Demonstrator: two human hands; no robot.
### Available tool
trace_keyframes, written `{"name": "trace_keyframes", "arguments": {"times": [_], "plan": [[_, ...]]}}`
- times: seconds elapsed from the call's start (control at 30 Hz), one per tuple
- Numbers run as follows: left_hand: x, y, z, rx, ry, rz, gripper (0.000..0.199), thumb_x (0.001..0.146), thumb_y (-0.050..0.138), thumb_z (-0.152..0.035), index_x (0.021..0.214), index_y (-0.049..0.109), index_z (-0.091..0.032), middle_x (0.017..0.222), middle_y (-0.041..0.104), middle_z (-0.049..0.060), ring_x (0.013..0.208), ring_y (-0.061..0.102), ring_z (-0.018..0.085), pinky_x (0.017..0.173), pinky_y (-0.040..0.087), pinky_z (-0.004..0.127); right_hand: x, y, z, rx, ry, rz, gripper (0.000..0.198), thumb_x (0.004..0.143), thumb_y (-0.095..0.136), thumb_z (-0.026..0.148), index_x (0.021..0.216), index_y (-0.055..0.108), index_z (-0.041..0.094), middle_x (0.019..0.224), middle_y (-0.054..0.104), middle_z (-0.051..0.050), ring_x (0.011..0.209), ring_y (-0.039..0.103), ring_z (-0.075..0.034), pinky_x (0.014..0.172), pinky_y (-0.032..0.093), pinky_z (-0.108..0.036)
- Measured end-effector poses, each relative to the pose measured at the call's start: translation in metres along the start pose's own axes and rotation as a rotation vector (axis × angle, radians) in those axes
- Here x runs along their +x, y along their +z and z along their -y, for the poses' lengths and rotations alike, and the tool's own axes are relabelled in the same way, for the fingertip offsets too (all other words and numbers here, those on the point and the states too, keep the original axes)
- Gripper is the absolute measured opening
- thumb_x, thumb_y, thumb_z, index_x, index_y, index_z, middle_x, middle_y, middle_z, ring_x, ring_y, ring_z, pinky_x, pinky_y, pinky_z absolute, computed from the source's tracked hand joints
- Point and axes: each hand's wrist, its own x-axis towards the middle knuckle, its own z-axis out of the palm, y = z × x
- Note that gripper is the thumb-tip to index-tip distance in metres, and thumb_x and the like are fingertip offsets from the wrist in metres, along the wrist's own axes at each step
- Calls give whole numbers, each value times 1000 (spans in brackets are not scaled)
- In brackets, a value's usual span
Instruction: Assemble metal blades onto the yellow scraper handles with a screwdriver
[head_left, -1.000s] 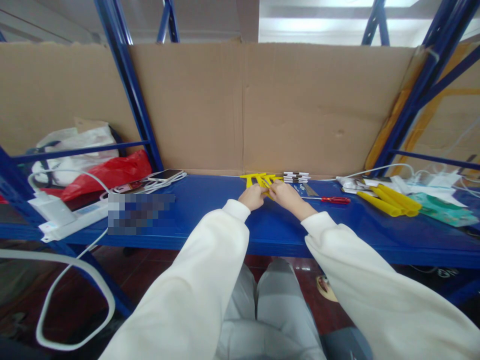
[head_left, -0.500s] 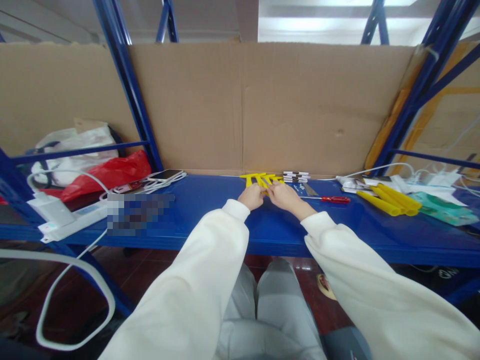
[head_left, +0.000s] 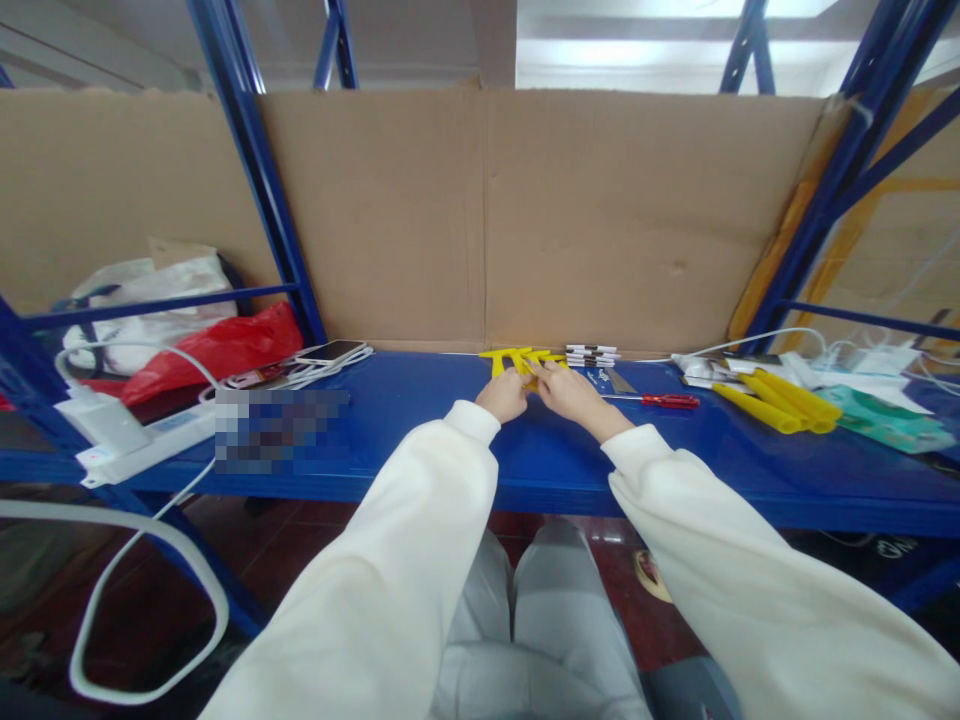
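Note:
My left hand (head_left: 504,396) and my right hand (head_left: 564,390) meet over the middle of the blue shelf, fingers curled and pinched close together. Between the fingertips shows a bit of a yellow plastic piece (head_left: 532,384), mostly covered by the fingers. Right behind the hands lie several yellow T-shaped plastic parts (head_left: 498,358), side by side. A small stack of white-and-black packs (head_left: 592,357) is just beyond my right hand. Beside that hand are a grey triangular blade (head_left: 619,381) and a screwdriver (head_left: 670,401) with a red handle.
On the right lie several yellow tapered tubes (head_left: 780,402) and a green packet (head_left: 892,420). To the left are a white power strip (head_left: 157,445), a phone (head_left: 332,351) with white cables and a red bag (head_left: 217,350). A cardboard panel (head_left: 480,220) closes the back.
Both hands stay in nearly the same place. The fingers of my right hand have shifted slightly, with the index finger reaching a little further forward.

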Motion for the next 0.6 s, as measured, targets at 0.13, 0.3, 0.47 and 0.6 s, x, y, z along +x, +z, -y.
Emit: {"name": "trace_keyframes", "arguments": {"times": [0.13, 0.3, 0.47, 0.6], "plan": [[0, -1, 0, 5, -4, 18, 44, 99, 47, -16, 137, 67, -22, 124, 68, 15, 120, 67, 27, 103, 51, 36, -1, -2, 1, -14, 6, 3, 55, 99, 34, 16, 151, 50, 8, 135, 66, -22, 120, 66, -28, 102, 50, -36], [-1, -2, -1, 3, -3, 4, 40, 99, 49, -16, 131, 71, -21, 123, 68, 15, 118, 68, 27, 102, 53, 36, -2, -3, 1, -16, 17, 12, 50, 100, 35, 17, 144, 57, 8, 131, 69, -21, 121, 67, -28, 101, 50, -34], [-1, -2, -1, 0, 5, -13, 37, 98, 50, -16, 125, 74, -21, 120, 70, 14, 117, 68, 27, 101, 53, 35, -1, -1, 0, 3, 12, 17, 50, 100, 34, 19, 141, 60, 8, 131, 68, -22, 122, 66, -29, 102, 50, -35], [0, -1, 0, -3, 5, -15, 36, 98, 50, -17, 124, 75, -21, 122, 70, 14, 118, 68, 26, 101, 52, 35, 1, 0, 0, 14, 10, 25, 51, 100, 32, 17, 142, 59, 8, 132, 69, -21, 121, 66, -27, 102, 49, -34]]}}
